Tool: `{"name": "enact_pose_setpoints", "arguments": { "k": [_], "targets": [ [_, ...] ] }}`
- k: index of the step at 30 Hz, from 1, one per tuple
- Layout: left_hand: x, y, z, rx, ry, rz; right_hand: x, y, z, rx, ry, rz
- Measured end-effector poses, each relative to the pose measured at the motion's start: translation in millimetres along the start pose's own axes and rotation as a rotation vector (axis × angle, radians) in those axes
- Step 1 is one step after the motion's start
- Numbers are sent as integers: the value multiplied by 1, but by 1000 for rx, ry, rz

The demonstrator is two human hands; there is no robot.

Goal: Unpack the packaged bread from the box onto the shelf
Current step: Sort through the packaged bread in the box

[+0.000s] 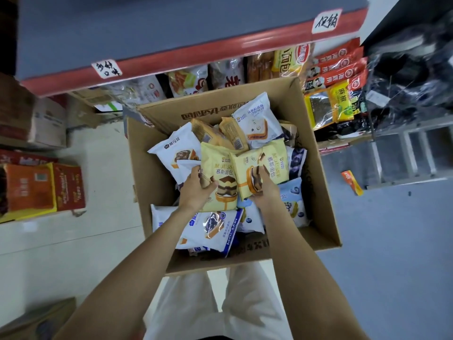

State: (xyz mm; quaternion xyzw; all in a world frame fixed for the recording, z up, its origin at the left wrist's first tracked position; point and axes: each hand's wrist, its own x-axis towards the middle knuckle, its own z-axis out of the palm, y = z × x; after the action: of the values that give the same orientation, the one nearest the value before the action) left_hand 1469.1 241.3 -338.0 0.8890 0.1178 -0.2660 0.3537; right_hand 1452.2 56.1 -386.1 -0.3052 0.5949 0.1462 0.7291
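Yellow "MOUSSE" bread packs [221,177] gripped by left hand [196,185] and right hand [266,186].

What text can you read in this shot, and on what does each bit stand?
"MOUSSE 慕斯面包": left yellow bread pack, held by left hand.
"MOUSSE 慕斯面包": right yellow bread pack, held by right hand.
"MOLAFEI": white pack.
"促销": shelf tag.
"麻椒": yellow-green bag.
Box print, other packs: unreadable.
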Motion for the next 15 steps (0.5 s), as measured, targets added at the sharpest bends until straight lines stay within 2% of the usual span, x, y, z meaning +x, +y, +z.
{"name": "enact_pose_setpoints", "arguments": {
  "k": [3,6,8,11,13,15],
  "targets": [
    [-4,4,-4,17,0,-2,-10,-6,5,102,-4,-61],
    [-11,6,-17,24,28,-5,-33,-14,-1,-31,86,-203],
    [-19,6,-34,83,83,-9,-56,-20,-12,-310,121,-407],
    [-36,7,-70,249,202,38,-93,-39,-28,-845,142,-851],
    [-49,9,-100,367,277,104,-124,-57,-26,-1054,38,-1066],
    [-64,13,-132,408,386,180,-155,-75,-15,-1202,-84,-1194]
  ]
}}
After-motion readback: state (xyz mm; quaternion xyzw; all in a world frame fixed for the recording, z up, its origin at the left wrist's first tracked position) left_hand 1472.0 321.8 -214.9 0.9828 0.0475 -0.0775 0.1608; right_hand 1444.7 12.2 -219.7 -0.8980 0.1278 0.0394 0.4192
